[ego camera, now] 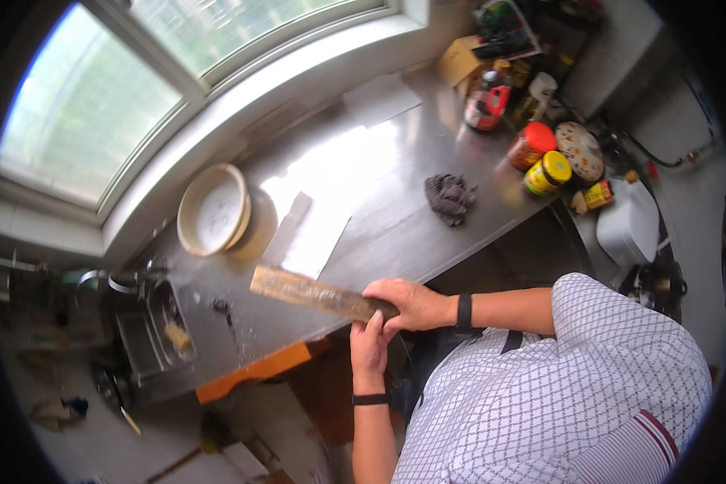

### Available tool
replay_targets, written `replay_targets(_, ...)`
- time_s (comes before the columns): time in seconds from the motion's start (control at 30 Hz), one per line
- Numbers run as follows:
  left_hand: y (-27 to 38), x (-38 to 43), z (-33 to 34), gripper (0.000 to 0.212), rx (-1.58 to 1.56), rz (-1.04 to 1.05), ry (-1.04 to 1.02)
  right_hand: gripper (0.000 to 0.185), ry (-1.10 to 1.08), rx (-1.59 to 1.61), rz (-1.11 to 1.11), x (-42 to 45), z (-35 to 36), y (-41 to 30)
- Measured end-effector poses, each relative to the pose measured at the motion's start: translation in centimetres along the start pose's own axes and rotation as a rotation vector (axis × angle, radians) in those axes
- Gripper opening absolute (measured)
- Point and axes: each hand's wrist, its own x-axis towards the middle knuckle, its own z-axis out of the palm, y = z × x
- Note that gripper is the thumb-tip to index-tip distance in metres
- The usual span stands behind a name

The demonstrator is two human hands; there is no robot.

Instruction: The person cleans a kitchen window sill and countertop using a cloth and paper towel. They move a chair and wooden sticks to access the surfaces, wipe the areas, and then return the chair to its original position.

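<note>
A long, narrow worn wooden bar or board edge [314, 295], with pale patches along its face, slants over the metal counter [393, 233]. My right hand [414, 304] grips its near end, thumb on top. At that same end, my left hand [369, 346] presses its fingers from below, close beside the right. The bar's far end points left toward a cream bowl [215, 209] that has something white inside. Just beyond the bar is a bright flat pale patch [317, 236]; I cannot tell whether it is a sheet or a reflection.
A crumpled dark cloth [451, 198] lies on the counter. At the right stand a sauce bottle [487, 106], a red-lidded jar [531, 146], a yellow-lidded jar [546, 174] and a white jug [628, 222]. Leftward, a sink [136, 345] holds a yellow sponge [178, 336]. A window [97, 115] rises behind.
</note>
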Motion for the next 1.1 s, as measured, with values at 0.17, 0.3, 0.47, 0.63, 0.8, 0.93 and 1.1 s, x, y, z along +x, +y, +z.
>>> replay_targets(0.17, -0.3, 0.2, 0.5, 0.052, -0.074, 0.002, 0.017, 0.056, 0.024, 0.176, 0.178, -1.4, -0.8, 1.7)
replay_targets(0.3, -0.1, 0.8, 0.9, 0.057, -0.027, -0.008, -0.033, 0.041, -0.171, 0.477, 0.460, -3.6, -2.0, 4.5)
replay_targets(0.47, -0.3, 1.3, 2.3, 0.058, 0.114, -0.028, -0.099, 0.043, -0.191, 0.736, 0.604, -5.8, -3.7, 4.6)
replay_targets(0.63, -1.1, 2.3, 4.0, 0.058, 0.196, -0.111, -0.265, 0.045, -0.104, 0.875, 0.667, -10.0, -5.2, 5.0)
replay_targets(0.8, -3.1, 3.4, 6.5, 0.055, 0.283, -0.289, -0.312, 0.038, 0.098, 0.911, 0.694, -13.9, -5.1, 5.6)
replay_targets(0.93, -3.9, 4.1, 7.2, 0.056, 0.345, -0.320, -0.400, 0.032, 0.228, 0.981, 0.661, -15.5, -4.4, 6.8)
replay_targets(1.1, -2.6, 3.9, 8.3, 0.054, 0.487, -0.316, -0.451, 0.035, 0.210, 0.873, 0.492, -15.4, -4.9, 6.7)
